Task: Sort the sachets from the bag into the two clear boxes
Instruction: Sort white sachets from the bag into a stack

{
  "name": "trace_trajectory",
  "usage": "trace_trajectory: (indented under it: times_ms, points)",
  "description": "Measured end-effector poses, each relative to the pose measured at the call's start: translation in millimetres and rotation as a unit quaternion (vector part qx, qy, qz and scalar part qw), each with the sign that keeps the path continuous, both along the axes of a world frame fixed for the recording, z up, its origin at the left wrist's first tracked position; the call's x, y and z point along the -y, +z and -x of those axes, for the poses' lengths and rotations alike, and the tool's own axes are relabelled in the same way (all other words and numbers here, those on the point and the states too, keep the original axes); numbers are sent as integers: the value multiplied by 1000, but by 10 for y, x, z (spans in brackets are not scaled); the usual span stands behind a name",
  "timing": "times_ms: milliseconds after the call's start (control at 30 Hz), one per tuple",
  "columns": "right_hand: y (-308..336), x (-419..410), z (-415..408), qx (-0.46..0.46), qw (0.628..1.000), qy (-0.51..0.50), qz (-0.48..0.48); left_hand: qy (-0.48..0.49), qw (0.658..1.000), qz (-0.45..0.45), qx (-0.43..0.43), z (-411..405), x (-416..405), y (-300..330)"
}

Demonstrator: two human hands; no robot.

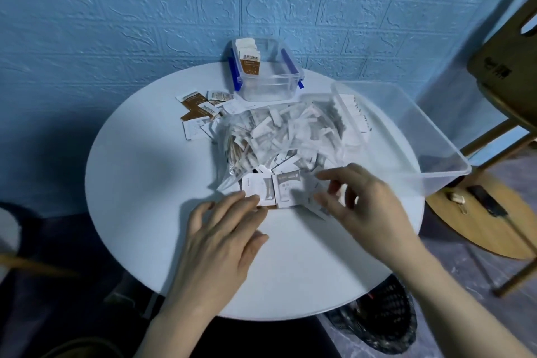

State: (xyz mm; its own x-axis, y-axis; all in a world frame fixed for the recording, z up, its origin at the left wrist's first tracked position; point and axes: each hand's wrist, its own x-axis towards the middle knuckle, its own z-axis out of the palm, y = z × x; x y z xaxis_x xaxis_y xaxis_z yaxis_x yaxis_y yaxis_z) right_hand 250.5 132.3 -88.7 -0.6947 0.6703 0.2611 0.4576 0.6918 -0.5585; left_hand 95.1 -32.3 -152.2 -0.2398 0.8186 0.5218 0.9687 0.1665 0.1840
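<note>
**Sachets half out of the bag, sorting barely begun**

Sachets point(286, 136) lie heaped in an open clear bag point(232, 160) at the middle of the round white table point(145, 183), with two pale ones point(273, 189) pulled to the near edge of the pile. The left hand point(220, 235) lies flat with fingers straight, its fingertips point(250, 199) pressing on the left of that pair. The right hand point(366, 206) hovers over the sachets beside it with fingers loosely curled; it may be pinching one, but motion blur hides whether it has anything.

A small clear box with blue clips point(267, 73) at the far edge holds a few brown-and-white sachets upright. The large clear box point(406, 136) on the right looks nearly bare. A few brown sachets point(200, 107) lie loose to the left of the small box.

This looks like the picking and separating step. Next, a single sachet must be singled out, its kind read, and it must be carried to the matching box without dragging its neighbours.
</note>
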Motion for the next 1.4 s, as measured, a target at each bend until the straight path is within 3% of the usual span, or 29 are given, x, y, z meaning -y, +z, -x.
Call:
trace_trajectory:
  times_ms: [233,367,533,600,767,1000,1100,1267,1400]
  points:
    - [-284,238,380,17,993,-112,16,2,1000,8,11,-10,15,-13]
    - [-332,240,406,-18,991,-124,37,1,1000,11,20,-10,15,-9]
    - [-234,264,278,-121,979,-35,163,-11,997,-59,46,-10,31,11]
    - [-166,367,187,-134,978,9,157,-9,994,-89,64,-13,45,32]
    - [-208,590,7,-114,988,44,96,-28,976,-152,157,-86,43,46]
    - [-305,512,-196,-127,984,-6,122,-33,930,-121,345,-89,44,32]
    - [-306,326,-222,-86,991,-53,82,-21,917,-110,383,-64,49,-6]
    - [-311,161,-119,9,995,-66,74,-18,935,-76,347,-54,43,-28]
    - [-288,159,-34,33,994,-71,77,-18,934,-74,349,-55,46,-13]
